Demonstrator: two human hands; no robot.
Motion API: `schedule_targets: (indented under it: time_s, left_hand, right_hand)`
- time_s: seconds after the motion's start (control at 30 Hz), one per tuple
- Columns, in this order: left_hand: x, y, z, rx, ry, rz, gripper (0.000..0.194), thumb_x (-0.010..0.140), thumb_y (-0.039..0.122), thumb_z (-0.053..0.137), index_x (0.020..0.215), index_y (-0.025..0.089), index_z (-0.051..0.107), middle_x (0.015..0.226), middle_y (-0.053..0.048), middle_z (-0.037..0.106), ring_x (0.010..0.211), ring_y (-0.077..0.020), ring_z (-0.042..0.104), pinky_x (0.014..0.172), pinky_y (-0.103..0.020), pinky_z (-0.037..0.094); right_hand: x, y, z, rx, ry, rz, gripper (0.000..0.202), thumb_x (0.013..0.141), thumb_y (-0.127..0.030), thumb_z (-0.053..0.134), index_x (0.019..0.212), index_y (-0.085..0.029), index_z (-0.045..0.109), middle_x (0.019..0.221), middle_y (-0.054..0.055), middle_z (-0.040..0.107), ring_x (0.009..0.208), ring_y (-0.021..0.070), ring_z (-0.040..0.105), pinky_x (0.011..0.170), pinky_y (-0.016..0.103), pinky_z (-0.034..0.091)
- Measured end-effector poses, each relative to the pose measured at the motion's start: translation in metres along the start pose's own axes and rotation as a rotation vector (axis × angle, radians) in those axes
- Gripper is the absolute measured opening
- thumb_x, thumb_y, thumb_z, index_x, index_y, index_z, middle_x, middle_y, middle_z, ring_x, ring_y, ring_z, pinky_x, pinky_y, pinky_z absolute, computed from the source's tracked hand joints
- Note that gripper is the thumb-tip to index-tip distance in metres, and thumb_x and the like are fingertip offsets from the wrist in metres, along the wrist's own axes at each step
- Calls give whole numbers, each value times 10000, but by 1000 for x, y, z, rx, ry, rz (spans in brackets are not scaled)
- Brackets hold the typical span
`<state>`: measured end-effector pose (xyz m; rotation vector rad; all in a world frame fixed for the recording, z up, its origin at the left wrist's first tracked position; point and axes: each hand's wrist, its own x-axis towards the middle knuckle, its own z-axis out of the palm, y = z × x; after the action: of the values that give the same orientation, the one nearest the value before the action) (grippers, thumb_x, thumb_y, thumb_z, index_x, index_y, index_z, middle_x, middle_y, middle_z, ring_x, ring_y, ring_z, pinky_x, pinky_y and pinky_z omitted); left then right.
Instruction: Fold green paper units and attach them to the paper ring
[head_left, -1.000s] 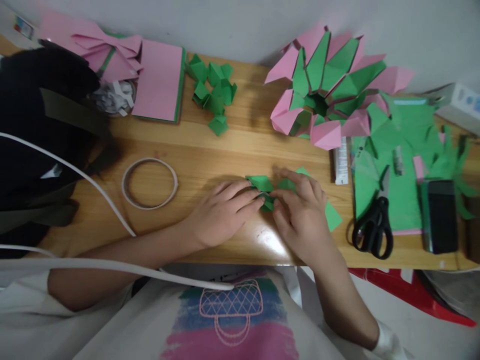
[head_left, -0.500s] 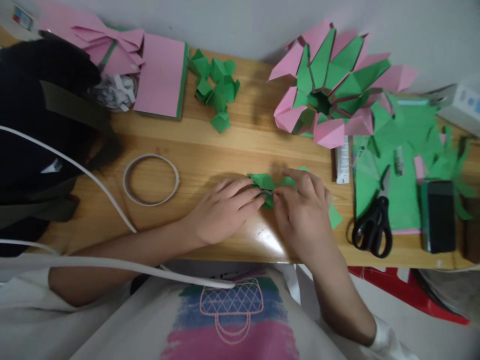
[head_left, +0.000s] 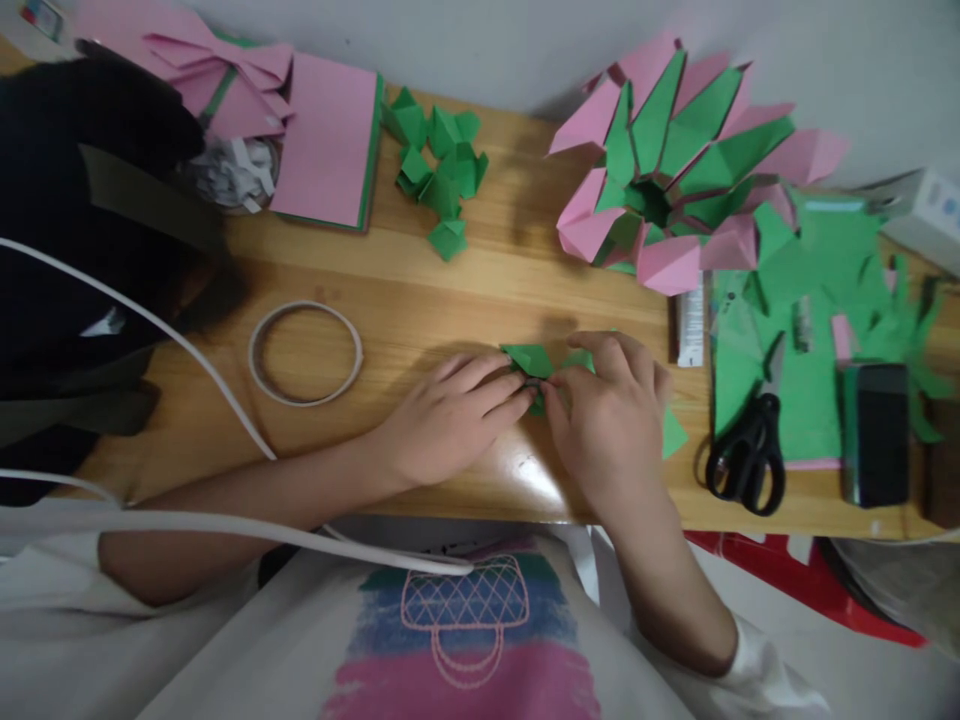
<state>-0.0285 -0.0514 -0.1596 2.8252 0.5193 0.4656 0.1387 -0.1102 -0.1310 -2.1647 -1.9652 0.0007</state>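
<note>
Near the table's front edge, a small folded green paper piece lies between my two hands. My left hand presses its fingertips on the left side of that piece. From the right, my right hand pinches at its edge with thumb and forefinger, beside a small grey strip. More green paper shows under and to the right of my right hand, partly covered by it.
A tape roll lies left. Folded green pieces, a pink paper stack and a pink-green paper flower stand behind. Black scissors and a dark box are right. White cables cross the left.
The view has shifted slightly. My right fingers have moved a little at the green piece's edge, and the strip between my hands looks flatter.
</note>
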Motion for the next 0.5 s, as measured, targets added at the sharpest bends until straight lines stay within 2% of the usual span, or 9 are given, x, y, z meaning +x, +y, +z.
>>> schedule_targets:
  time_s: [0.2,0.33,0.5]
  left_hand:
    - [0,1,0,0,13,-8,261,993,188,461,1173,146,645,1152,-36,711,1159,-249,556,956,-388,469]
    - [0,1,1,2,18,-9,258,995,190,458,1165,149,648,1155,-35,711,1157,-247,556,948,-385,468]
    - [0,0,0,4,-2,-5,265,999,191,443,1164,145,645,1153,-40,711,1161,-249,558,958,-388,461]
  right_hand:
    - [-1,-4,2,24,33,38,215,847,-140,582,656,-212,651,1026,122,665,1074,341,510,852,543,394]
    - [-2,-7,2,40,-4,70,216,855,-140,570,660,-198,643,1067,149,662,1091,377,500,857,574,363]
    - [-2,-10,2,-13,43,93,229,839,-141,603,622,-198,648,1021,127,697,1036,359,526,838,545,361]
